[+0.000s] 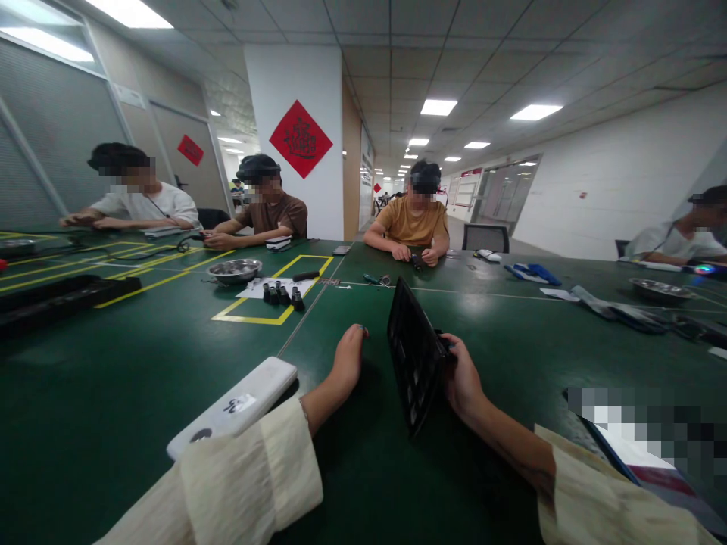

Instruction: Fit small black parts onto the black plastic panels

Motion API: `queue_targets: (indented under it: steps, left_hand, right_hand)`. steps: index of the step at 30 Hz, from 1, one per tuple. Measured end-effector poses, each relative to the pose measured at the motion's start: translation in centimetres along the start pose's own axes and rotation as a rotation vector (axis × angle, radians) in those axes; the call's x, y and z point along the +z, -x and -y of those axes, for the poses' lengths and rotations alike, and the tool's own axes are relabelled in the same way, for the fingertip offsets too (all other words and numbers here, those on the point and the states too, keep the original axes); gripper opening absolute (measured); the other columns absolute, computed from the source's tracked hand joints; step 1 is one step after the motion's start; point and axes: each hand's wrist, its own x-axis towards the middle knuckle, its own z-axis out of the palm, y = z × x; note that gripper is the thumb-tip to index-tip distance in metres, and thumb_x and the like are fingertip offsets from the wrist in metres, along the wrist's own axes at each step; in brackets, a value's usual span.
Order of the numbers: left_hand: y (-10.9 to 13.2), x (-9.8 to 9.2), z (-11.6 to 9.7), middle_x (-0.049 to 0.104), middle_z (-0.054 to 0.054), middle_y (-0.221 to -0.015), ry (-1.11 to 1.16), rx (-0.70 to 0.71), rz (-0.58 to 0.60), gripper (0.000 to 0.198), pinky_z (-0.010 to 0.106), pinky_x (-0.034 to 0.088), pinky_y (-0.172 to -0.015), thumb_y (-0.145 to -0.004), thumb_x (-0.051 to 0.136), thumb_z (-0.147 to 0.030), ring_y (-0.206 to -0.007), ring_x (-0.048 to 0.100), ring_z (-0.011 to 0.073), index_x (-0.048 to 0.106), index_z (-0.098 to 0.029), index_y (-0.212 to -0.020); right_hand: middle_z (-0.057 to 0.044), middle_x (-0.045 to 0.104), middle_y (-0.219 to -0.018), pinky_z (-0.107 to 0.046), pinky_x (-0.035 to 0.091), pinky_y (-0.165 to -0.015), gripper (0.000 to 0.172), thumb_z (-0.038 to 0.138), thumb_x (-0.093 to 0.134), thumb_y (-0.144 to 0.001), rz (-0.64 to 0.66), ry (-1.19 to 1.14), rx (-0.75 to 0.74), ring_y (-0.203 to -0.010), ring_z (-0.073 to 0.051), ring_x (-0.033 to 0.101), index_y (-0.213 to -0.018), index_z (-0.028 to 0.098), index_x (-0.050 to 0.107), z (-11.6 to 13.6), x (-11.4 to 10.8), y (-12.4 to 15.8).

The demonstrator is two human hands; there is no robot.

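Note:
My right hand point(463, 378) grips a black rectangular panel point(414, 363) by its right side. The panel stands tilted on edge above the table, with recessed or glossy patches on its face that I cannot make out. My left hand point(347, 356) is just left of the panel and apart from it. Its fingers look curled together, mostly hidden behind the hand; anything small between them does not show. Beside my left forearm lies a white oblong device point(238, 405) with a handwritten label.
Several black cylindrical parts point(282, 294) stand inside a yellow taped rectangle, near a metal bowl point(235, 270). A long black tray point(62, 299) lies at left. At right are a phone or tablet point(630, 439) and gloves point(616, 309). Co-workers sit around the green table point(341, 477).

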Motion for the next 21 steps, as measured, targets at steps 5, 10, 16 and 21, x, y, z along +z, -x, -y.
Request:
queue_targets:
  steps: [5, 10, 16, 21]
  left_hand:
    - [0.8, 0.6, -0.6, 0.052, 0.001, -0.073, -0.087, 0.055, 0.149, 0.02, 0.029, 0.04, -0.076, -0.079, 0.034, -0.029, -0.077, 0.051, 0.0171, 0.046, -0.02, -0.067]
    - [1.0, 1.1, -0.7, 0.052, 0.001, -0.073, -0.184, 0.084, 0.219, 0.022, 0.029, 0.039, -0.073, -0.08, 0.038, -0.033, -0.076, 0.05, 0.0171, 0.048, -0.019, -0.066]
    - [1.3, 1.1, -1.1, 0.05, 0.0, -0.066, -0.148, 0.105, 0.256, 0.02, 0.026, 0.037, -0.067, -0.076, 0.041, -0.03, -0.07, 0.048, 0.015, 0.047, -0.018, -0.061]
    - [1.3, 1.1, -0.9, 0.04, -0.003, -0.057, -0.09, 0.023, 0.284, 0.03, 0.024, 0.03, -0.057, -0.075, 0.04, -0.041, -0.059, 0.04, 0.0121, 0.04, -0.018, -0.055]
  right_hand:
    - [0.002, 0.065, -0.075, -0.033, 0.046, -0.065, 0.03, 0.039, 0.063, -0.064, -0.01, -0.107, 0.114, -0.071, -0.02, 0.06, -0.09, 0.025, 0.059, -0.5, -0.2, 0.4]
    - [-0.001, 0.067, -0.081, -0.037, 0.046, -0.073, 0.033, 0.044, 0.064, -0.062, 0.027, -0.082, 0.128, -0.082, -0.022, 0.06, -0.088, 0.024, 0.061, -1.0, -0.7, 0.1]
    - [0.003, 0.067, -0.08, -0.03, 0.046, -0.06, 0.035, 0.035, 0.066, -0.061, 0.04, -0.078, 0.022, -0.069, -0.018, 0.059, -0.093, 0.026, 0.056, -1.1, -0.5, 0.2]
    - [0.004, 0.065, -0.08, -0.028, 0.045, -0.057, 0.034, 0.032, 0.064, -0.064, 0.04, -0.065, -0.01, -0.068, -0.016, 0.059, -0.095, 0.026, 0.052, -1.0, -0.4, 0.5]
